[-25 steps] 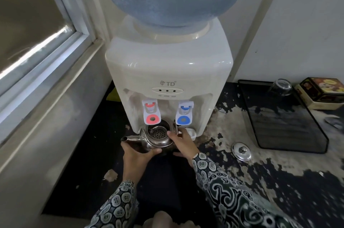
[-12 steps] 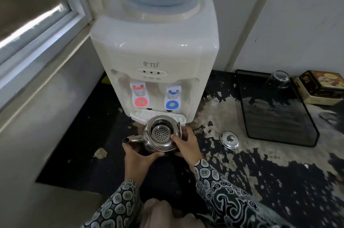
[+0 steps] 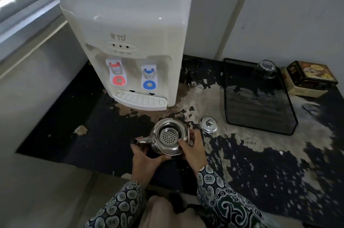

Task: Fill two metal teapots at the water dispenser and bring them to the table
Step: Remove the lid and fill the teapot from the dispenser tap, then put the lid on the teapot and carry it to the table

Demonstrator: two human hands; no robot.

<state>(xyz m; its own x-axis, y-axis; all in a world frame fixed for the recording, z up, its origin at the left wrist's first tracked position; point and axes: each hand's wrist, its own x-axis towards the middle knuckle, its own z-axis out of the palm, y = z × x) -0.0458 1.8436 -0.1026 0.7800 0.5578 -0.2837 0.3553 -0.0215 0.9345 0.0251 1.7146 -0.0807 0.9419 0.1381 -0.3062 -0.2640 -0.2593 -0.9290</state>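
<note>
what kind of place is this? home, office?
Likely a small pantry or tea corner, home or office; the pictures cannot settle which. A countertop water dispenser stands on a worn black counter beside a window, with a black tray holding an upturned glass, and a tea box.

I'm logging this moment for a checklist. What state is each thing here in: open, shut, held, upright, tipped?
Teapot: lid off, strainer showing, upright, held off the counter by both hands.
Left hand: holds the teapot from below, by the spout.
Right hand: grips the teapot's handle side.
Lid: off, lying on the counter, knob up.
Glass: upside down on the black tray.
Red tap: not pressed.
Blue tap: not pressed.
Tin box: shut.
</note>
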